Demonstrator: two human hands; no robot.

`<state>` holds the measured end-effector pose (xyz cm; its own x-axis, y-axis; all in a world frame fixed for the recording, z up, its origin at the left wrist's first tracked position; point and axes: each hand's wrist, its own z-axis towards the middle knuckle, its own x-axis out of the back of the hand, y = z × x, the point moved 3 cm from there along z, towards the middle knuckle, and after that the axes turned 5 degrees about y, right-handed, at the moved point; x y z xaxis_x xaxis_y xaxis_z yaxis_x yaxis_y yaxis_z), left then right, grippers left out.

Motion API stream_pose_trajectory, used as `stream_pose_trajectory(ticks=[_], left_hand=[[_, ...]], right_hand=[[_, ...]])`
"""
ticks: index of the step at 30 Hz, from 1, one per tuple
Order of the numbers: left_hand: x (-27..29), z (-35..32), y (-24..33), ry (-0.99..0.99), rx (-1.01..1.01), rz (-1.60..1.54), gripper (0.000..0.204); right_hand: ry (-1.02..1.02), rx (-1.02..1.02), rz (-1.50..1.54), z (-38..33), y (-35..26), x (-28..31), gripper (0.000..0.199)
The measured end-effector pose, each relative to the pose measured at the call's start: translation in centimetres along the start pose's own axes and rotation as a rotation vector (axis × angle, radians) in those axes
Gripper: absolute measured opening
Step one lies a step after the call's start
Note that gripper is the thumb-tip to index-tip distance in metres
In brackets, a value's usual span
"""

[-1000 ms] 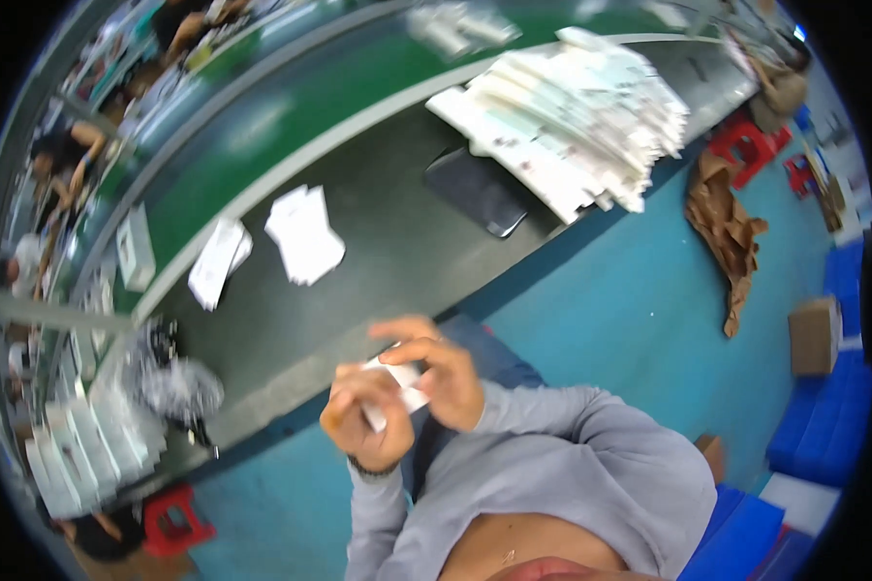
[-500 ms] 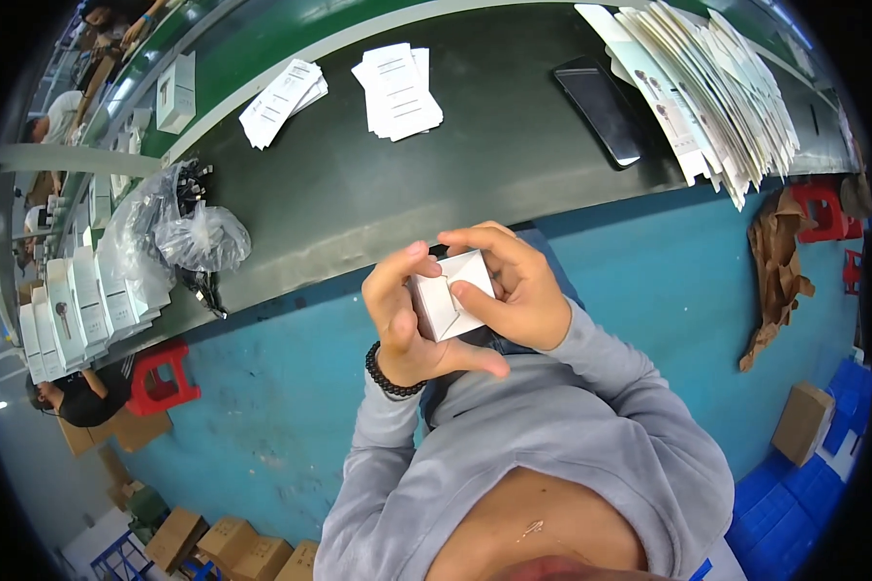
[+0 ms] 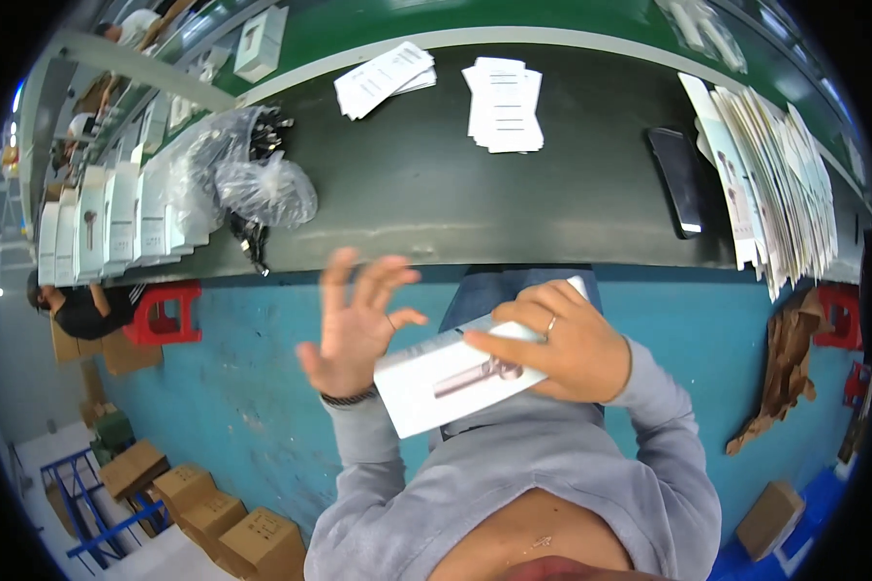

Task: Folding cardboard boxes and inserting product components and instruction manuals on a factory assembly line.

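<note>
A long white carton with a picture of a wand-shaped device on its face lies tilted across my lap, just off the table's front edge. My right hand wraps round its right end, thumb over the printed face. Beside the carton's left end, my left hand is raised with its fingers spread and slightly blurred; it holds nothing. A dark bracelet circles that wrist.
On the dark table lie two stacks of white papers, a black phone and a fanned pile of flat cartons. Plastic bags with black cables and a row of upright boxes stand at left.
The carton has turned from end-on to lying lengthwise, showing its printed side. My left hand has let go and moved left, fingers spreading. My right hand has shifted right and down with the carton.
</note>
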<state>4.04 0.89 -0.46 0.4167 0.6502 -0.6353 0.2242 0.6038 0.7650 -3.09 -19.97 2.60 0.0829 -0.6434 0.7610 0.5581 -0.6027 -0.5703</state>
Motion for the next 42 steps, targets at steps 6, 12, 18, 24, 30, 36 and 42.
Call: stream_pose_trajectory(ticks=[6,12,18,24,30,36,42], left_hand=[[2.1,-3.4,-0.9,-0.487,0.707,0.467,0.104],[4.5,-5.4,-0.4,-0.219,0.464,0.628,0.101],[5.6,-6.6,-2.5,-0.057,0.482,0.496,0.089],[4.8,-4.9,-2.7,-0.171,0.418,0.492,0.087],[5.6,-4.6,-3.7,-0.103,0.435,0.411,0.091],[5.0,-4.1,-4.7,0.051,0.363,0.333,0.096],[4.6,-3.5,-5.0,0.051,0.324,0.327,0.089]], right_hand=[[0.055,0.406,-0.173,5.0,-1.8,-0.8,0.037],[0.341,0.014,-0.546,9.4,12.3,2.7,0.049],[-0.109,-0.282,-0.555,10.4,16.3,2.0,0.048],[-0.099,-0.175,-0.482,10.7,17.9,2.6,0.026],[0.096,-0.252,-0.514,10.2,17.7,3.5,0.018],[0.191,-0.077,-0.538,9.6,16.9,3.0,0.014],[0.052,-0.141,-0.436,9.1,17.3,3.3,0.014]])
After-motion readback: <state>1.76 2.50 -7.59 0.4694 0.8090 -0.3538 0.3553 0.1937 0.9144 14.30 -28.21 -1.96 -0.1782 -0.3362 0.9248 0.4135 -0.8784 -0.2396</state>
